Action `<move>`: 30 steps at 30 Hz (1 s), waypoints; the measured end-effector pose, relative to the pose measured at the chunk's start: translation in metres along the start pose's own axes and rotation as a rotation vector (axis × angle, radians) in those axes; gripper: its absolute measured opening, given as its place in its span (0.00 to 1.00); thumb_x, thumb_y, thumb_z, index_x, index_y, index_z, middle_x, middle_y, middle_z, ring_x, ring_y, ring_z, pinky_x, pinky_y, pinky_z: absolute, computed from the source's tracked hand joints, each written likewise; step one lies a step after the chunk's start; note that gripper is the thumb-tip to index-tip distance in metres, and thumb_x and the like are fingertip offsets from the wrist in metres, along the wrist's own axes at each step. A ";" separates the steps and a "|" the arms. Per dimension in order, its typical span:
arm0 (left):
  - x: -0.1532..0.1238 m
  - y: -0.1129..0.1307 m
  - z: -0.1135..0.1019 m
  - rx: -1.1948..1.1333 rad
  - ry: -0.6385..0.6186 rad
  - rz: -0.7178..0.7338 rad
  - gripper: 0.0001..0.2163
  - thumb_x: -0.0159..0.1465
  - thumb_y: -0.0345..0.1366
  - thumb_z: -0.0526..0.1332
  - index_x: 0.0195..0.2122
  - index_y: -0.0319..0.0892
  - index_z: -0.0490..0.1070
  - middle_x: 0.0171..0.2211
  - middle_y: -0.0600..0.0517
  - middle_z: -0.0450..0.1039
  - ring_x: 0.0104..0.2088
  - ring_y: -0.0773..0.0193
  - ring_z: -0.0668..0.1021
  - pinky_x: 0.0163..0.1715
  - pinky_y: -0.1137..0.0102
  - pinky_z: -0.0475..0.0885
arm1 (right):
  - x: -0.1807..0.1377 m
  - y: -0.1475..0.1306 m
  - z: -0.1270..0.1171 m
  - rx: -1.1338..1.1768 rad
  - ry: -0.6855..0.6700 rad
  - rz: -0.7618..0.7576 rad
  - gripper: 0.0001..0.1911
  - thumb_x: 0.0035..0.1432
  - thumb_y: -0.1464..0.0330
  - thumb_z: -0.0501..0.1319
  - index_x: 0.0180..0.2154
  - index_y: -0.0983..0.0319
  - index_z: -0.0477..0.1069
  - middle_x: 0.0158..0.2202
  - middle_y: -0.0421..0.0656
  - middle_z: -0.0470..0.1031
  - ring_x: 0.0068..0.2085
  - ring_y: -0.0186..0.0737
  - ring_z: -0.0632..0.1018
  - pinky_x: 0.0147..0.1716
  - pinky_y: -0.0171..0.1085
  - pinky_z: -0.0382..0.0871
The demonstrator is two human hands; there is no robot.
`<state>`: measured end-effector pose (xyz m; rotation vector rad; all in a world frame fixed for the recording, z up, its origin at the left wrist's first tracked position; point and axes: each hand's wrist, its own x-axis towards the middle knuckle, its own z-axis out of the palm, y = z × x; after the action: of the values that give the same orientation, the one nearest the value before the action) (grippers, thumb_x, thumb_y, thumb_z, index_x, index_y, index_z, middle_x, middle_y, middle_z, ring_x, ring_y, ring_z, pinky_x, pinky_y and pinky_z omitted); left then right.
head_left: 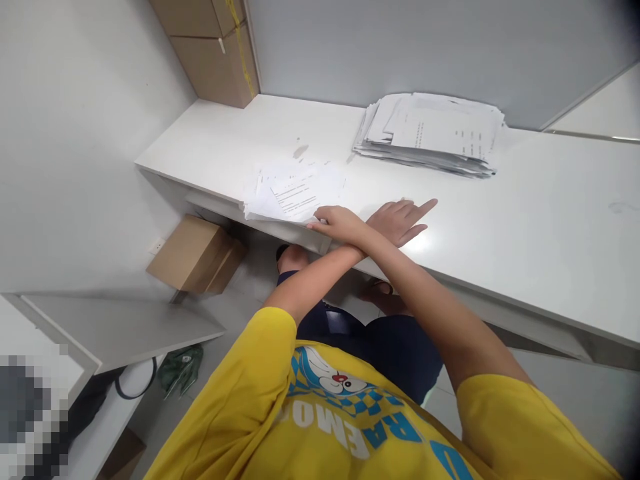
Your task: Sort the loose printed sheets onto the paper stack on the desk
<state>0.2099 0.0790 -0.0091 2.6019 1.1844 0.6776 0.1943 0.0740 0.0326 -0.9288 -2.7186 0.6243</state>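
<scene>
A yellow T-shirt (240,373) printed with blue checks and blue-and-white lettering pops against navy shorts (407,350), a white desk (550,213), white papers (297,197) lined with dark type, a grey panel (400,47) and a brown box (213,73) striped with yellow tape (241,52).

White desk (560,227), grey partition (400,47), pale wall (75,133), apparently tiled floor (253,283)

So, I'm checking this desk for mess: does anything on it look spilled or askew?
A grayish smudge marks the white desk behind the smaller papers, cause unclear. Those papers lie unevenly at the front edge; the larger stack has ragged sides.
</scene>
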 end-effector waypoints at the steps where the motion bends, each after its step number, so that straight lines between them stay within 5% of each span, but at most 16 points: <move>1: 0.000 0.000 -0.001 -0.004 0.002 0.001 0.27 0.73 0.47 0.38 0.69 0.43 0.52 0.56 0.41 0.69 0.63 0.51 0.66 0.60 0.56 0.62 | 0.002 0.002 0.001 0.035 -0.018 -0.015 0.19 0.65 0.56 0.53 0.31 0.61 0.71 0.34 0.46 0.75 0.34 0.42 0.72 0.33 0.37 0.57; 10: 0.000 0.000 -0.001 0.003 -0.004 -0.004 0.26 0.73 0.47 0.38 0.69 0.45 0.52 0.57 0.42 0.69 0.64 0.50 0.66 0.60 0.55 0.62 | 0.009 0.012 0.005 0.259 -0.029 0.017 0.15 0.58 0.61 0.57 0.40 0.64 0.75 0.43 0.49 0.74 0.38 0.43 0.74 0.41 0.39 0.66; 15: 0.001 -0.001 0.001 0.050 -0.004 0.003 0.27 0.74 0.47 0.38 0.69 0.42 0.54 0.58 0.41 0.69 0.64 0.52 0.66 0.61 0.58 0.61 | 0.010 0.017 0.012 0.194 0.051 0.005 0.21 0.57 0.58 0.59 0.48 0.63 0.75 0.51 0.52 0.70 0.51 0.52 0.71 0.54 0.48 0.65; 19: 0.001 -0.003 0.004 0.064 0.007 0.036 0.27 0.74 0.46 0.36 0.69 0.39 0.53 0.57 0.40 0.70 0.63 0.51 0.67 0.59 0.57 0.61 | 0.014 0.024 0.019 0.104 0.097 0.062 0.34 0.59 0.51 0.57 0.60 0.65 0.66 0.62 0.56 0.63 0.62 0.60 0.65 0.61 0.56 0.59; 24: -0.001 -0.005 0.008 0.050 0.057 0.067 0.30 0.74 0.46 0.36 0.69 0.31 0.50 0.54 0.36 0.71 0.60 0.50 0.70 0.58 0.58 0.62 | 0.016 0.023 0.026 -0.074 -0.001 0.179 0.50 0.57 0.47 0.59 0.67 0.74 0.50 0.71 0.64 0.46 0.71 0.67 0.51 0.66 0.59 0.49; 30: 0.000 -0.008 0.011 0.024 0.087 0.084 0.31 0.74 0.47 0.36 0.70 0.30 0.49 0.52 0.36 0.72 0.57 0.49 0.72 0.56 0.57 0.63 | 0.014 0.016 0.017 -0.135 0.021 0.160 0.34 0.64 0.56 0.54 0.65 0.70 0.59 0.70 0.59 0.53 0.68 0.62 0.59 0.64 0.55 0.57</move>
<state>0.2099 0.0849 -0.0213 2.6804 1.1183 0.8059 0.1864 0.0888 0.0113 -1.1878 -2.7138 0.4597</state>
